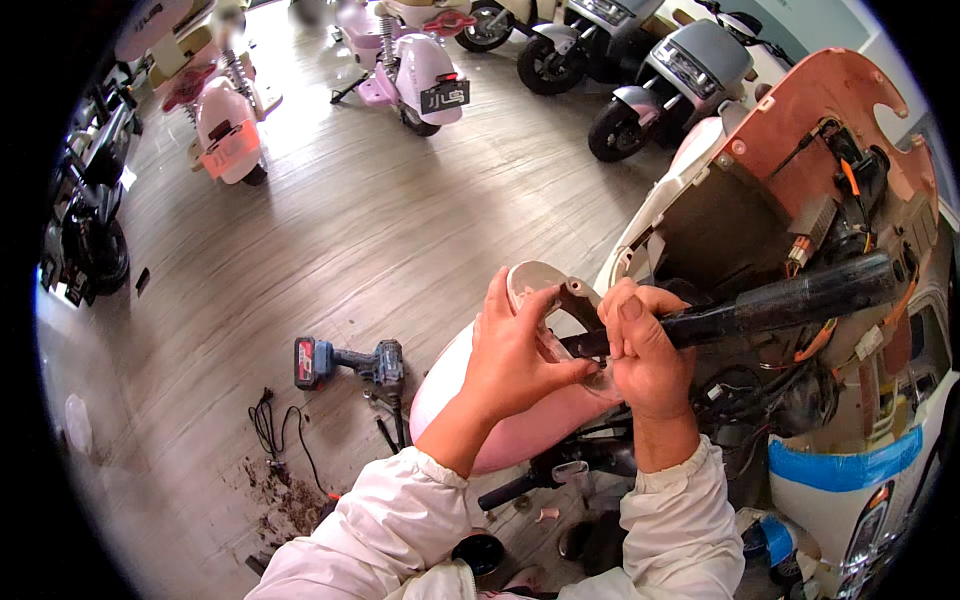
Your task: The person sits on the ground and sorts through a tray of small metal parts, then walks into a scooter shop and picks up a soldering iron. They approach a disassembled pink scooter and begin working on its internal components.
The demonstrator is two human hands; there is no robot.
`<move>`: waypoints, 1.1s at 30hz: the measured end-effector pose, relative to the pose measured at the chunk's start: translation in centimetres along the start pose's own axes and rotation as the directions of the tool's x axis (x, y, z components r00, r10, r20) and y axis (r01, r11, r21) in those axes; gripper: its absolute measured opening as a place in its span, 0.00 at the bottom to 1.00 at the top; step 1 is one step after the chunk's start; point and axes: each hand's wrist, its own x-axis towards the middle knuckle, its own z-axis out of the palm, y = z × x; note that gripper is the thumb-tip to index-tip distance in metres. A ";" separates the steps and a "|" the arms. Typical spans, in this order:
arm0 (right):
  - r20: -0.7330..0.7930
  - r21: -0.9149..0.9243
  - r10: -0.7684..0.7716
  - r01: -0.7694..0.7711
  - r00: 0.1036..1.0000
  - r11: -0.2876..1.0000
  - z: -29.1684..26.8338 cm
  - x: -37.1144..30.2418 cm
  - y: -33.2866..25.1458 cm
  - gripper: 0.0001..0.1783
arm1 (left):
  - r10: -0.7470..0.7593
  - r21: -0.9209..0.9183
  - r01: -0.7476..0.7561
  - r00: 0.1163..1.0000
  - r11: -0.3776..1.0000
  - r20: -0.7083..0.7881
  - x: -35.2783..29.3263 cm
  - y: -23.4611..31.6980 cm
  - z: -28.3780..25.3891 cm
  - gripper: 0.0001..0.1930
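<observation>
A pink fender [455, 385] with a cream plastic end piece [540, 275] lies across the black steering tube [780, 308] of a partly stripped scooter. My left hand [510, 350] is closed on the cream end piece, thumb on its near side and fingers around its far edge. Close beside it, my right hand [645, 350] makes a curled grip in front of the tube, thumb bent over the fingers. What lies inside that grip is hidden. The tube shows on both sides of my right hand.
A blue cordless impact wrench [350, 362] lies on the floor at left, near a black cable [275, 430] and scattered dirt [285, 500]. At right stands the open scooter body [720, 215] with loose wiring. Parked scooters [425, 80] line the back.
</observation>
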 end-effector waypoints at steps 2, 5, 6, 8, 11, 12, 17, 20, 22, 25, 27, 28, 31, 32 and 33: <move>-0.080 0.007 0.032 -0.032 0.996 0.999 0.5 0.1 -0.2 0.21 | 0.019 -0.060 -0.018 1.000 0.998 0.014 0.2 0.0 -0.7 0.41; -0.216 -0.035 0.023 -0.032 0.976 0.999 0.7 1.0 -0.3 0.23 | 0.041 -0.109 -0.040 0.999 0.993 0.007 0.5 -0.1 -0.6 0.39; -0.276 -0.053 0.004 -0.020 0.961 0.998 1.0 1.4 -0.4 0.23 | 0.050 -0.121 -0.050 0.999 0.991 -0.003 0.5 -0.2 -0.4 0.39; -0.391 -0.101 -0.012 -0.030 0.920 0.994 1.7 2.1 -0.9 0.25 | 0.079 -0.080 -0.082 0.996 0.993 -0.042 0.4 -0.3 -0.4 0.37; -0.414 -0.132 -0.040 -0.016 0.910 0.991 1.0 2.9 -1.8 0.24 | 0.074 -0.012 -0.075 0.996 0.997 -0.047 0.3 1.3 -0.4 0.36; -0.409 -0.127 -0.053 0.001 0.911 0.992 0.8 3.1 -2.0 0.25 | 0.064 0.013 -0.064 0.997 0.998 -0.040 0.2 1.8 -0.3 0.35; -0.443 -0.117 -0.070 0.020 0.894 0.993 0.7 5.2 -3.6 0.25 | 0.084 0.043 -0.081 0.993 0.996 -0.087 0.6 2.1 0.1 0.32; -0.437 -0.180 -0.102 0.024 0.894 0.983 0.1 7.0 -4.5 0.25 | 0.143 -0.057 -0.151 0.982 0.987 -0.127 1.0 1.7 0.1 0.27; -0.418 -0.186 -0.111 0.034 0.902 0.982 0.0 7.6 -5.1 0.25 | 0.225 -0.086 -0.237 0.966 0.968 -0.129 1.1 1.5 0.1 0.24; -0.407 -0.193 -0.086 0.006 0.909 0.981 0.3 7.5 -5.9 0.25 | 0.338 -0.050 -0.343 0.937 0.938 -0.093 1.1 1.4 0.0 0.21; -0.402 -0.206 -0.088 0.004 0.911 0.979 0.5 7.2 -6.2 0.26 | 0.334 -0.057 -0.342 0.936 0.938 -0.114 1.1 1.3 -0.1 0.20; -0.399 -0.216 -0.109 0.022 0.911 0.976 0.5 7.0 -6.4 0.26 | 0.343 -0.092 -0.358 0.928 0.929 -0.144 1.2 0.9 0.0 0.19; -0.421 -0.212 -0.099 0.009 0.902 0.977 0.8 6.2 -7.2 0.26 | 0.393 -0.251 -0.435 0.897 0.865 -0.202 1.5 -0.6 0.3 0.19; -0.434 -0.203 -0.083 -0.008 0.897 0.979 1.0 6.0 -7.4 0.26 | 0.451 -0.201 -0.485 0.872 0.851 -0.192 1.7 -0.8 0.1 0.19; -0.437 -0.189 -0.087 0.004 0.895 0.982 1.1 5.8 -7.5 0.26 | 0.443 -0.152 -0.471 0.877 0.869 -0.185 1.5 -0.7 0.0 0.21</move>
